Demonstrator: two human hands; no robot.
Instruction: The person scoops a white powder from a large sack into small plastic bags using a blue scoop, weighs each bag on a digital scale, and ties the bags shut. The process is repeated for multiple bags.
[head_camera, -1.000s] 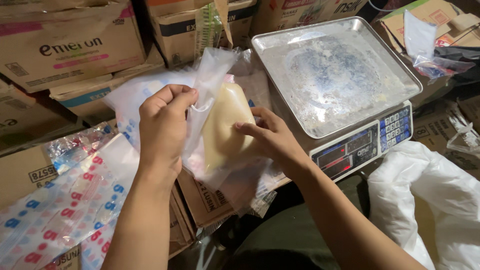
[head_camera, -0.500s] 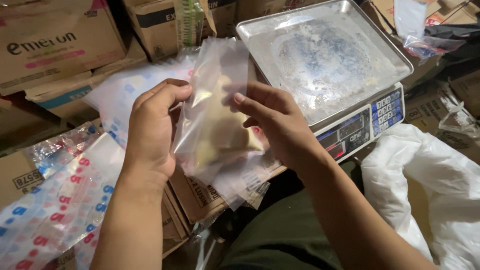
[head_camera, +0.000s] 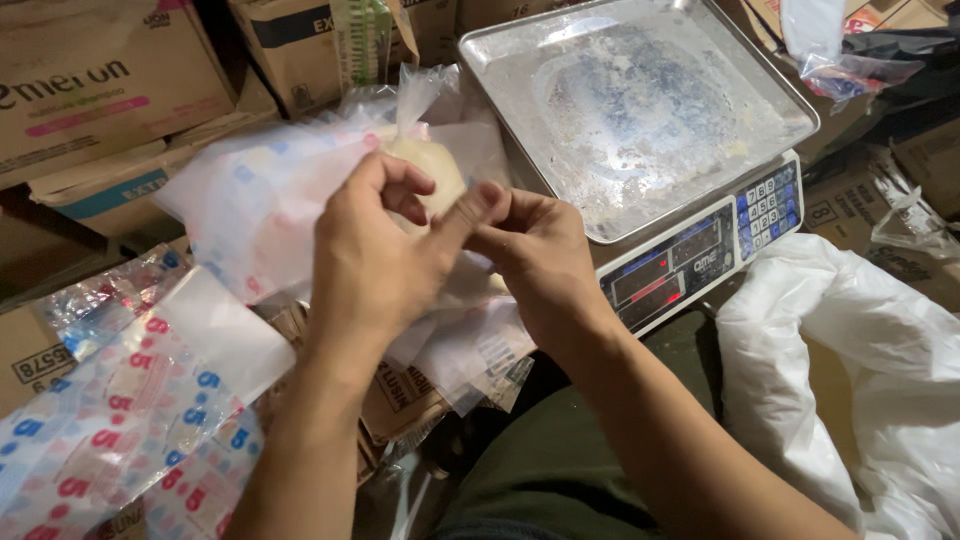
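The scale (head_camera: 650, 130) with its shiny metal tray sits at the top right, and everything else can be placed from it. Just left of the scale, the left hand (head_camera: 375, 255) and the right hand (head_camera: 535, 265) meet with their fingertips touching. Both hands are curled tight and pinch a small clear bag (head_camera: 425, 150) between them. The bag holds a pale, creamy lump. Its thin neck sticks up above the fingers and looks twisted. The bag's lower part is hidden behind the hands.

The tray is bare but dusty, with a raised rim all around. Its near edge lies just beside the right hand, so there is little room between them.

Farther left of the scale lies a stack of clear printed bags (head_camera: 130, 400) with red and blue marks. It spills toward the bottom corner. Cardboard boxes (head_camera: 100, 90) crowd the space behind and to the left of the scale. Below and right of the scale a big white sack (head_camera: 850, 370) stands open, and what is inside cannot be seen.
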